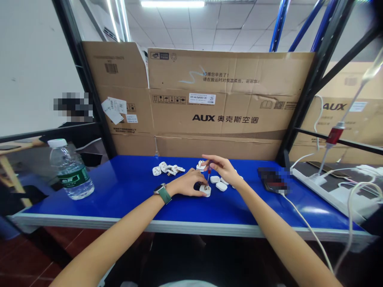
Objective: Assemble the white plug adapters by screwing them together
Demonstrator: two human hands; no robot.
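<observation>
My left hand (189,183), a watch with a green strap on its wrist, is closed on a small white plug piece (205,192) and steadies it on the blue table. In my right hand (224,168) is a small screwdriver (209,171) with a red handle. It points down, and its tip meets the plug piece; the exact contact is too small to make out. Several white plug covers (221,186) lie beside the piece, some partly behind my right hand. Beyond my fingers sits another white plug part (200,165). Several white plug parts with pins (169,169) lie together farther left.
A water bottle (72,171) stands at the table's left. On the right lie a phone (273,180) with a cable and a white power strip (326,195) with cords. Cardboard (224,131) walls the back. A person (73,127) is beyond the frame at left.
</observation>
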